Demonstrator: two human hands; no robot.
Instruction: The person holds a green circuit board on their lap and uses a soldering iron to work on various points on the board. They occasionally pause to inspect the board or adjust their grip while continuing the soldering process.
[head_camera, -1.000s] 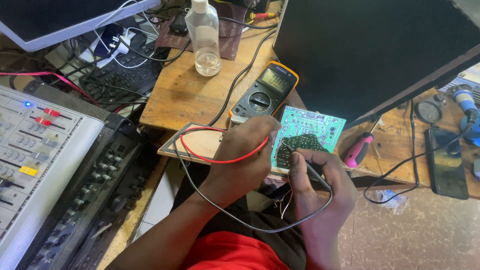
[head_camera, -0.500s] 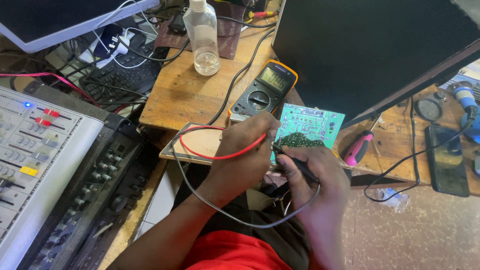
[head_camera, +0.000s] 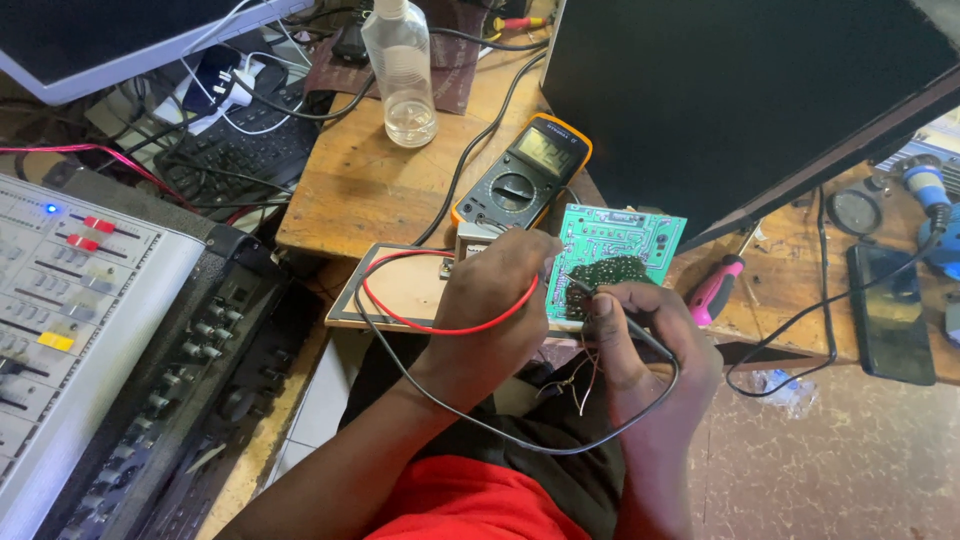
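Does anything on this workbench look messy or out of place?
Nothing looks broken or spilled. The clutter is cables: a tangle over the black keyboard, and a pink-handled screwdriver lying at the table's edge.

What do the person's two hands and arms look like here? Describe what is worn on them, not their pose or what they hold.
Both the left hand and the right hand are bare: no gloves, rings or watch show. The forearms are uncovered too, with no sleeves reaching into view. Below them shows red clothing next to a dark garment.
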